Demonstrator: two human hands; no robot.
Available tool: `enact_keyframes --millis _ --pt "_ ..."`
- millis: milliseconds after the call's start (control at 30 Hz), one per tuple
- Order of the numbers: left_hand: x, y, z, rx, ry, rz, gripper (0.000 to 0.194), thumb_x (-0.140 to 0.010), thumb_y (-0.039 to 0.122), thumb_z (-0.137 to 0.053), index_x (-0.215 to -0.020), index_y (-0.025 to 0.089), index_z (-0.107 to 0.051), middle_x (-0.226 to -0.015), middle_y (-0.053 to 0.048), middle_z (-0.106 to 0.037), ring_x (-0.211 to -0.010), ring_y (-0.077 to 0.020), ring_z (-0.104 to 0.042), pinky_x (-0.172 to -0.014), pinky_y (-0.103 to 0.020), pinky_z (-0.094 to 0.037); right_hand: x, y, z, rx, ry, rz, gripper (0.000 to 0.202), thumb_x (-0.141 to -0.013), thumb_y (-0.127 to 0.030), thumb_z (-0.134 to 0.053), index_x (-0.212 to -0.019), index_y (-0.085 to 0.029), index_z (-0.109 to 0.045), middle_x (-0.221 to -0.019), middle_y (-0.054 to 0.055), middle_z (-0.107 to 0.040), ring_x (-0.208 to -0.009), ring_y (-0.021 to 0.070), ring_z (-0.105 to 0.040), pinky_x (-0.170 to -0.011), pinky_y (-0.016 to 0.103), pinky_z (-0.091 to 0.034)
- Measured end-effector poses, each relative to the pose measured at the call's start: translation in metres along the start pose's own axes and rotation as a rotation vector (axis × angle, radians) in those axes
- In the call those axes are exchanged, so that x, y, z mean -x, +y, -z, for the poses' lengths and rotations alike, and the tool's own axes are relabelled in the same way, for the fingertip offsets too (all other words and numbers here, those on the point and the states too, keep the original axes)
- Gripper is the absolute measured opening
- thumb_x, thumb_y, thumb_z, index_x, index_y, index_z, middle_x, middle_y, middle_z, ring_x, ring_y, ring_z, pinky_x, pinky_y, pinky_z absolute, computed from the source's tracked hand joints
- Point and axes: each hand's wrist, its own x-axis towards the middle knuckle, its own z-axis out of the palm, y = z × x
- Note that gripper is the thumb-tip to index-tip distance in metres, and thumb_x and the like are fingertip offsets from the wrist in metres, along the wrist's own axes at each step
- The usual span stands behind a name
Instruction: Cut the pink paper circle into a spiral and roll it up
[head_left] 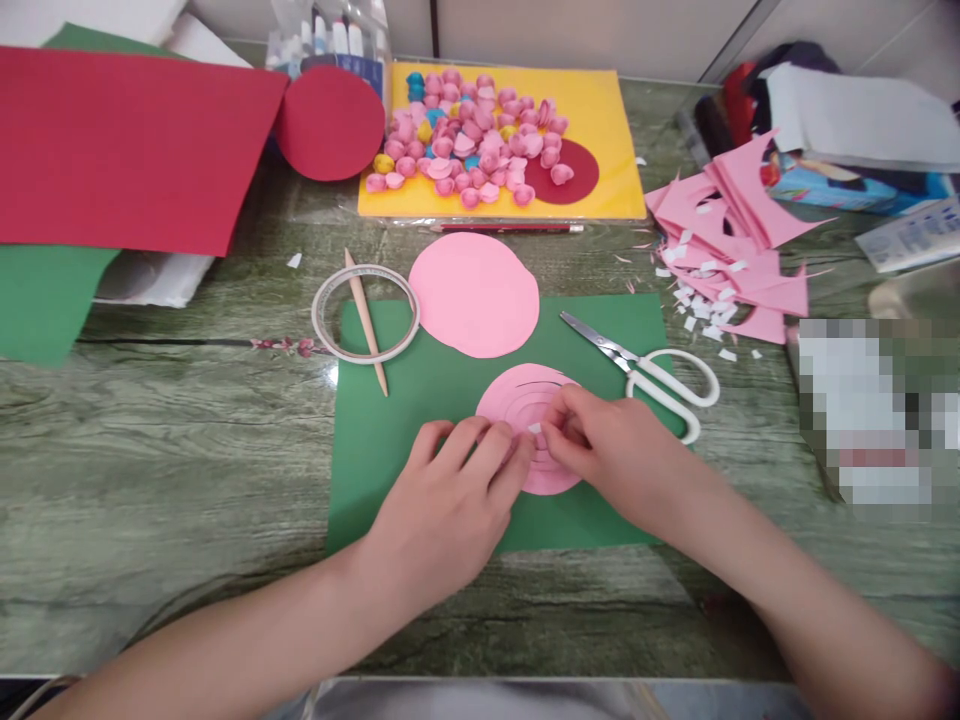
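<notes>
On a green sheet lies a pink paper circle with curved spiral lines cut or drawn into it. My left hand rests on its left side, fingers apart and bent, fingertips pressing the paper. My right hand is closed in a pinch over the circle's middle; what sits between thumb and finger is hidden. Just left of that pinch is a small white piece on the pink paper. White-handled scissors lie to the right, blades slightly apart. Behind the circle is a plain pink circle.
A tape roll lies around a pointed wooden stick. Many rolled pink paper pieces cover a yellow pack. Pink scraps with white bits lie right, red sheets left. A pencil lies behind.
</notes>
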Motion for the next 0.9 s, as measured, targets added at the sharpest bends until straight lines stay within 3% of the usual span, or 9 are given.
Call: enact_keyframes --millis 900 --pt "-0.0005 0.0011 -0.0006 0.021 -0.031 0.025 0.041 -0.086 0.02 -0.04 -0.125 0.014 -0.048 -0.107 -0.01 -0.056 -0.101 -0.025 -0.045 -0.077 -0.042 -0.035 -0.0011 0.0004 -0.0048 0.023 -0.003 -0.007 0.009 -0.086 -0.023 -0.044 -0.077 -0.019 -0.044 -0.06 0.003 -0.061 -0.053 0.0179 -0.058 -0.048 0.026 -0.029"
